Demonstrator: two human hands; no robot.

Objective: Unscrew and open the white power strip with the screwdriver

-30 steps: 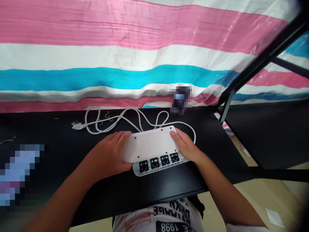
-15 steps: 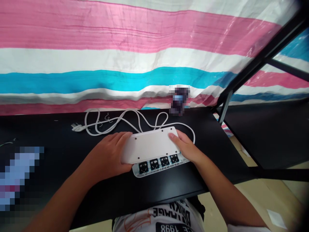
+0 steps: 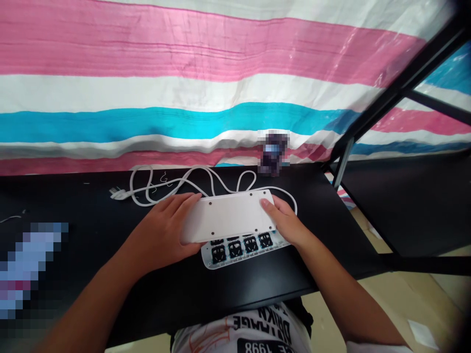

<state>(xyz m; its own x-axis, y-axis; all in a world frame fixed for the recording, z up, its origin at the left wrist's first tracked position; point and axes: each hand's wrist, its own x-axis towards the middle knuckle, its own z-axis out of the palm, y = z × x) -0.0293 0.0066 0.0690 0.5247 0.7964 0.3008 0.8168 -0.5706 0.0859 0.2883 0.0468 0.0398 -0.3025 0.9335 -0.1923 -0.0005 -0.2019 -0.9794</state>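
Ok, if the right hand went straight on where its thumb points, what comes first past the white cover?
Likely the white cable, looped beyond the white cover; the right hand might pass above it, since depth is unclear.

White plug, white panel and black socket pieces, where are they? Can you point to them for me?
White plug (image 3: 121,194): head view, on its body, behind the prongs.
White panel (image 3: 232,214): head view, middle of its flat face.
Black socket pieces (image 3: 235,249): head view, on one in the front row.
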